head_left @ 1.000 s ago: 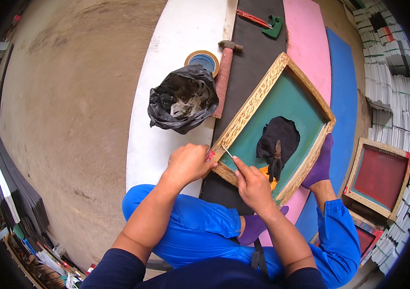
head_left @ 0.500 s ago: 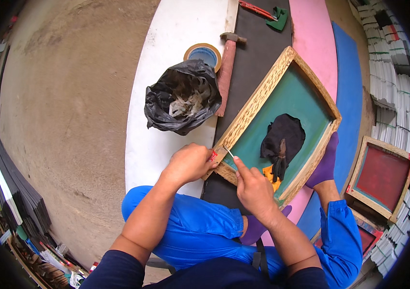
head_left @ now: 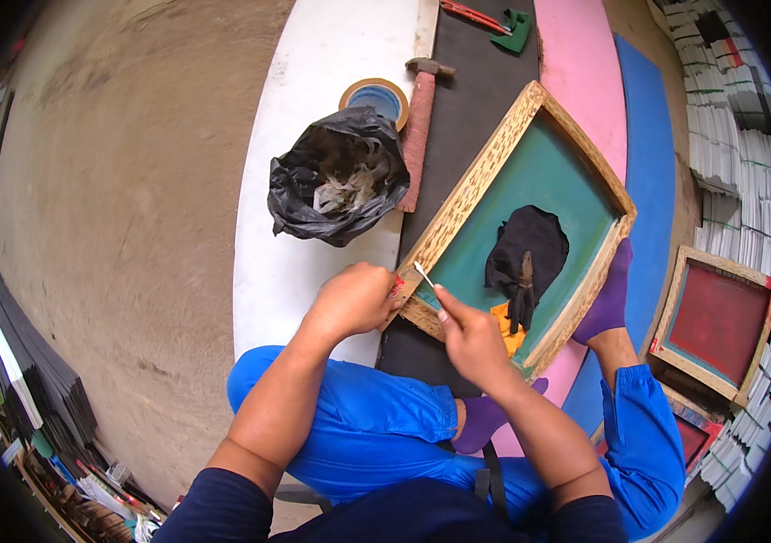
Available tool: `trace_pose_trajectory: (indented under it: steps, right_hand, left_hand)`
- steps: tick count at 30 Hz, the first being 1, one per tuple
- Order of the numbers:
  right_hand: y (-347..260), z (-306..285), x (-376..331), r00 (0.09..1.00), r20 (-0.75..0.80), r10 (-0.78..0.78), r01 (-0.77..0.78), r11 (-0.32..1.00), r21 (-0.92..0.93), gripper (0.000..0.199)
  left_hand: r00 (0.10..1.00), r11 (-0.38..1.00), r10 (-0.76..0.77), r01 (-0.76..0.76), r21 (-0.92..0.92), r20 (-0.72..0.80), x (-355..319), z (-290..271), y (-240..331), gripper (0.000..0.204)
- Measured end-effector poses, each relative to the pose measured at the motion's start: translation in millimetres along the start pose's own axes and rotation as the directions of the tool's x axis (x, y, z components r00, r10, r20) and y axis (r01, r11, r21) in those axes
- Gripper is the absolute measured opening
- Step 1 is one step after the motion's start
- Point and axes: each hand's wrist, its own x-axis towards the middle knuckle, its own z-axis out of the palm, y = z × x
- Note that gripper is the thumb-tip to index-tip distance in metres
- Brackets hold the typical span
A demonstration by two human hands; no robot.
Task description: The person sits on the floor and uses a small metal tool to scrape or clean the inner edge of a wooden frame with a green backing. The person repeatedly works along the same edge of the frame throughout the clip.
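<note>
Left: black bag (head_left: 290, 206) with scraps (head_left: 342, 194) in it, tape roll (head_left: 402, 101) just beyond, hammer (head_left: 418, 136) right of both. Far: red cutter (head_left: 474, 16) next to green piece (head_left: 517, 33). Right: two red screens (head_left: 717, 317), white stacks (head_left: 740, 176). Far left: dark sheets (head_left: 40, 376) piled up.

You are in a workshop: a wooden screen frame (head_left: 480, 174) lies under your right grip (head_left: 474, 344), a hammer (head_left: 418, 127) and red cutter (head_left: 476, 16) beyond your left grip (head_left: 358, 297), a red-meshed frame (head_left: 718, 326) and stacked bundles (head_left: 752, 181) right of both.
</note>
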Motion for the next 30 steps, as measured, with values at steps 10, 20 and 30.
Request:
trace_pose_trajectory:
  steps: [10, 20, 30]
  right_hand:
    - [19, 4, 0, 1.000, 0.001, -0.017, 0.016, 0.993, 0.119, 0.040]
    - [42, 3, 5, 0.999, 0.027, -0.046, 0.040, 0.981, 0.189, 0.044]
    - [17, -16, 5, 0.992, -0.064, -0.107, 0.108, 0.994, 0.010, 0.041]
  left_hand:
    - [0.998, 0.998, -0.025, 0.028, -0.054, 0.058, 4, -2, -8, 0.029]
    - [0.989, 0.979, -0.050, 0.075, -0.188, 0.136, 8, -6, -17, 0.032]
    - [0.987, 0.985, -0.051, 0.075, -0.154, 0.151, 13, -14, -14, 0.038]
